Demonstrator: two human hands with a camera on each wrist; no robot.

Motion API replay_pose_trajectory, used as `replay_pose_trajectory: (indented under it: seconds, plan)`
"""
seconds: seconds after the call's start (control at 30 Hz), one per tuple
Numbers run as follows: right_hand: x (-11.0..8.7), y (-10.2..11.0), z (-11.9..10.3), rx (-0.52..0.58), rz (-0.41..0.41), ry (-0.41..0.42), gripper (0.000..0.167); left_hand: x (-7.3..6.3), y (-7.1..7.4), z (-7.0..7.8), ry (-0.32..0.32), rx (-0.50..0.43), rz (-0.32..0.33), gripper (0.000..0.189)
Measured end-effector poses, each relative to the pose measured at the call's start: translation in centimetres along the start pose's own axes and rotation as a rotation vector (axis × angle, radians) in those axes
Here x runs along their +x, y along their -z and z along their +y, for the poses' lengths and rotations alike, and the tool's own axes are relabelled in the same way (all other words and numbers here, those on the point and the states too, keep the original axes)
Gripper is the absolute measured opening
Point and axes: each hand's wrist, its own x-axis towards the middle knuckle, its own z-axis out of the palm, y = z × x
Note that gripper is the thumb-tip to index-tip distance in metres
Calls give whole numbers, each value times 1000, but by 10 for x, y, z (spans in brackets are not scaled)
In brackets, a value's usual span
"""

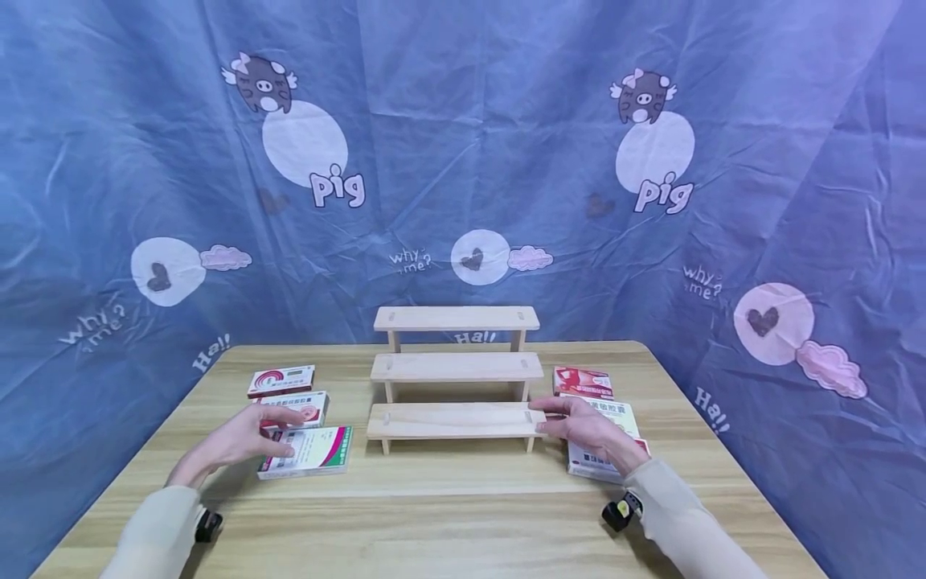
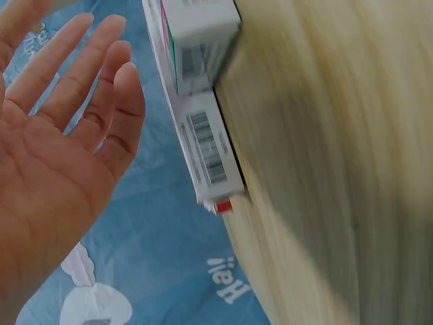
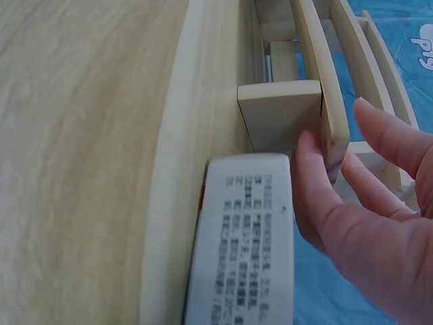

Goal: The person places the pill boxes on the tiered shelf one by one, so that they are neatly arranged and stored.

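Note:
My left hand [image 1: 235,438] hovers over the left column of medicine boxes, holding nothing. Below its fingers lies a white box with a green and magenta end [image 1: 311,450], and just behind that is a white and red box [image 1: 300,408]. The left wrist view has the palm [image 2: 54,162] beside box ends with barcodes [image 2: 206,145]. My right hand [image 1: 589,426] grips the right end of the lowest step of a three-tier wooden display stand [image 1: 456,420], thumb and fingers on either side of the board. In the right wrist view, the thumb [image 3: 314,176] reaches the board's end by a leg.
A red-edged box [image 1: 282,379] lies farthest back on the left. To the right of the stand are a red box [image 1: 584,382], a white box [image 1: 615,414] and a nearer box [image 1: 589,462] partly under my right hand. Behind the wooden table [image 1: 434,531] hangs a blue curtain [image 1: 448,161].

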Motion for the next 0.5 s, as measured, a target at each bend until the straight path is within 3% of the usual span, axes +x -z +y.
replay_pose_trajectory:
  seconds: [0.2,0.5]
  plan:
    - [2,-1,0,45,3,0,53,-8,0,-4,59,65,6,59]
    - [1,-2,3,76,0,-25,53,-12,-3,-10,49,64,-45,63]
